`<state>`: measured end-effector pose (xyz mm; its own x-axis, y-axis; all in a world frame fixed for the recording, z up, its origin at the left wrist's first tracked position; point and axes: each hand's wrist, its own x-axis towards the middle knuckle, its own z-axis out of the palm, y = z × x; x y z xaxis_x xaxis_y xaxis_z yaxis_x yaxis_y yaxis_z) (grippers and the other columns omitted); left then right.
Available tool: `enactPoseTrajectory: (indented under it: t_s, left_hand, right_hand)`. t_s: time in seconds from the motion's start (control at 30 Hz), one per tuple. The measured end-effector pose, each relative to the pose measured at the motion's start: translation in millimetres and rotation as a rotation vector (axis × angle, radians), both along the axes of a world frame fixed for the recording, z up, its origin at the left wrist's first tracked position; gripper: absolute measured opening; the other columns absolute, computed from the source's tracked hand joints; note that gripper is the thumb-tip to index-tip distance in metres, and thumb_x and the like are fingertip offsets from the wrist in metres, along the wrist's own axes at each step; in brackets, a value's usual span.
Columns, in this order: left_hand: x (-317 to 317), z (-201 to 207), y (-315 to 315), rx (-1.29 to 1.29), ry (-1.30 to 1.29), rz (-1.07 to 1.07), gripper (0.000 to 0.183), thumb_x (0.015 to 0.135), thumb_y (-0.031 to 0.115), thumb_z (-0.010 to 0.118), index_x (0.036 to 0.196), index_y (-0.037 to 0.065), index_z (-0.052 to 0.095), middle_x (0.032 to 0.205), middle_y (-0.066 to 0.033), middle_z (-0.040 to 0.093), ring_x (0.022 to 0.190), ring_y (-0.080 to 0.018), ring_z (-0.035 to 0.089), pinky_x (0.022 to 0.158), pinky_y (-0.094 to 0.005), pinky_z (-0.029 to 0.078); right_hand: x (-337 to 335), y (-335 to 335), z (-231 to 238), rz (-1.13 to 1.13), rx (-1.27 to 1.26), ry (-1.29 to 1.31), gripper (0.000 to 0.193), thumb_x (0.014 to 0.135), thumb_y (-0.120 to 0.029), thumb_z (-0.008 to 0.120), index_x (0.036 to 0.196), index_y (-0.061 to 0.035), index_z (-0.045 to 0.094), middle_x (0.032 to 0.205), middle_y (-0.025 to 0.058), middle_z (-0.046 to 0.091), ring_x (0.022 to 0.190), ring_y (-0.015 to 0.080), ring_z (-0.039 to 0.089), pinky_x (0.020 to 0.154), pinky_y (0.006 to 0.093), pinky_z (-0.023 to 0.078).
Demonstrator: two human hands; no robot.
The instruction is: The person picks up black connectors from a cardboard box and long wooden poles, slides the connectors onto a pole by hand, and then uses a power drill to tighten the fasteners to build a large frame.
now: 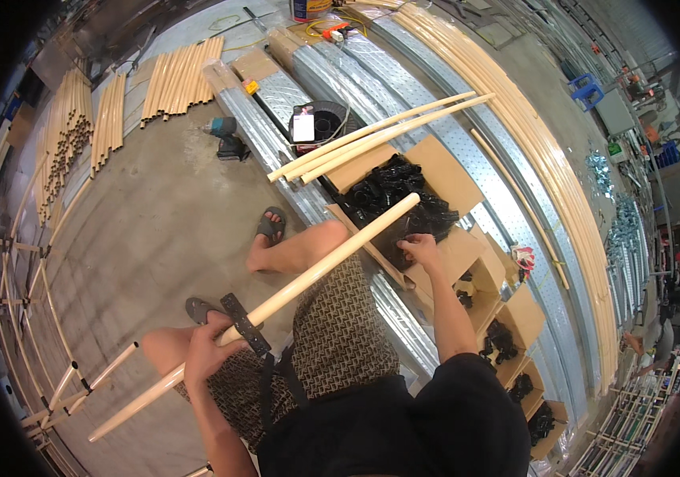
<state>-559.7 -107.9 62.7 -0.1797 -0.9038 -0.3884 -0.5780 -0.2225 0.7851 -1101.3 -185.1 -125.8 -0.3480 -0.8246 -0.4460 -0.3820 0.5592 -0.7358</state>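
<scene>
Lying slantwise across my lap is a long cream pipe point(332, 258), with my left hand point(206, 350) wrapped round its lower part. A dark, narrow bar-shaped piece point(244, 324) crosses the pipe right beside that hand; how it is joined to the pipe I cannot tell. My right hand point(419, 248) is at the near side of a cardboard box point(453, 176) filled with black fittings point(384, 187). Its fingers are pinched together, and what they hold, if anything, is hidden. The pipe's far end reaches over this box.
Several loose cream pipes point(380, 135) lie across the box's far side. Smaller boxes of black parts point(499, 340) line my right. Metal channels point(404, 71) and long pipes point(507, 95) stretch behind. A cordless drill point(229, 139) rests on the floor; pipe frames point(62, 389) stand left.
</scene>
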Motion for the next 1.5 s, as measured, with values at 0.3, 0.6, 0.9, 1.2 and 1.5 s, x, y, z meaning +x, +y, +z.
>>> enactPoseTrajectory:
  t_s: [0.3,0.6,0.9,1.2,1.5]
  left_hand:
    - [-4,-3,-7,0.041,0.001,-0.040,0.044,0.067,0.011,0.088,0.107,-0.001,0.073,0.088,-0.0130,0.068,0.083,-0.0249,0.062,0.077,-0.0369,0.048]
    - [0,-4,-3,-0.026,0.039,-0.054,0.043,0.066,0.012,0.088,0.103,-0.003,0.073,0.086,-0.0157,0.071,0.077,-0.0254,0.065,0.074,-0.0358,0.050]
    - [4,-6,2,-0.040,0.015,-0.052,0.043,0.065,0.014,0.089,0.103,0.001,0.075,0.080,-0.0142,0.066,0.076,-0.0261,0.059,0.073,-0.0381,0.046]
    - [4,-2,-2,-0.012,0.031,-0.080,0.041,0.067,0.017,0.088,0.103,0.004,0.076,0.075,-0.0145,0.063,0.073,-0.0261,0.054,0.071,-0.0383,0.044]
    - [-4,10,-8,-0.015,0.042,-0.108,0.038,0.069,0.014,0.086,0.102,0.001,0.074,0.071,-0.0153,0.063,0.061,-0.0232,0.052,0.063,-0.0359,0.044]
  right_hand:
    - [-26,21,92,-0.173,-0.261,-0.508,0.025,0.082,-0.020,0.082,0.095,-0.0025,0.069,0.082,0.0026,0.067,0.068,0.0141,0.063,0.066,0.0287,0.053]
    - [-55,-10,66,-0.202,-0.196,-0.394,0.027,0.090,-0.030,0.077,0.092,-0.0042,0.068,0.077,-0.0015,0.059,0.069,0.0113,0.055,0.069,0.0282,0.048]
    - [-37,-56,75,-0.282,-0.193,-0.448,0.032,0.092,-0.035,0.075,0.093,-0.0041,0.067,0.075,-0.0010,0.058,0.066,0.0115,0.052,0.064,0.0277,0.044]
    - [-35,-64,88,-0.256,-0.153,-0.631,0.031,0.091,-0.033,0.076,0.092,-0.0026,0.066,0.073,-0.0019,0.058,0.061,0.0096,0.048,0.056,0.0248,0.035]
    - [-31,-68,76,0.097,-0.381,0.057,0.051,0.083,-0.035,0.082,0.114,0.0038,0.069,0.096,0.0115,0.070,0.085,0.0184,0.065,0.077,0.0319,0.051]
